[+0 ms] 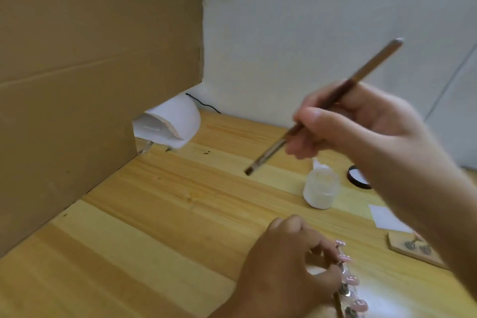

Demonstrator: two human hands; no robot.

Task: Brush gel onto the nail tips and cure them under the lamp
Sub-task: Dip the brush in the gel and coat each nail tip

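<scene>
My right hand (pixel 361 131) holds a thin brown brush (pixel 322 108) in the air above the table, its dark bristle tip pointing down to the left. Low in the view, my left hand (pixel 286 273) pinches a clear strip carrying several pink nail tips (pixel 348 279) on small metal stands. The white curing lamp (pixel 170 124) sits at the back, partly hidden behind a cardboard sheet. A small white gel jar (pixel 320 188) stands open on the table, with its black lid (pixel 357 178) lying just to the right.
A tall cardboard sheet (pixel 98 80) walls off the left side. The wooden table (pixel 167 214) runs up to a white wall. A white paper square (pixel 387 218) and a wooden board (pixel 413 248) with metal stands lie at the right. A black cable (pixel 204 103) trails behind the lamp.
</scene>
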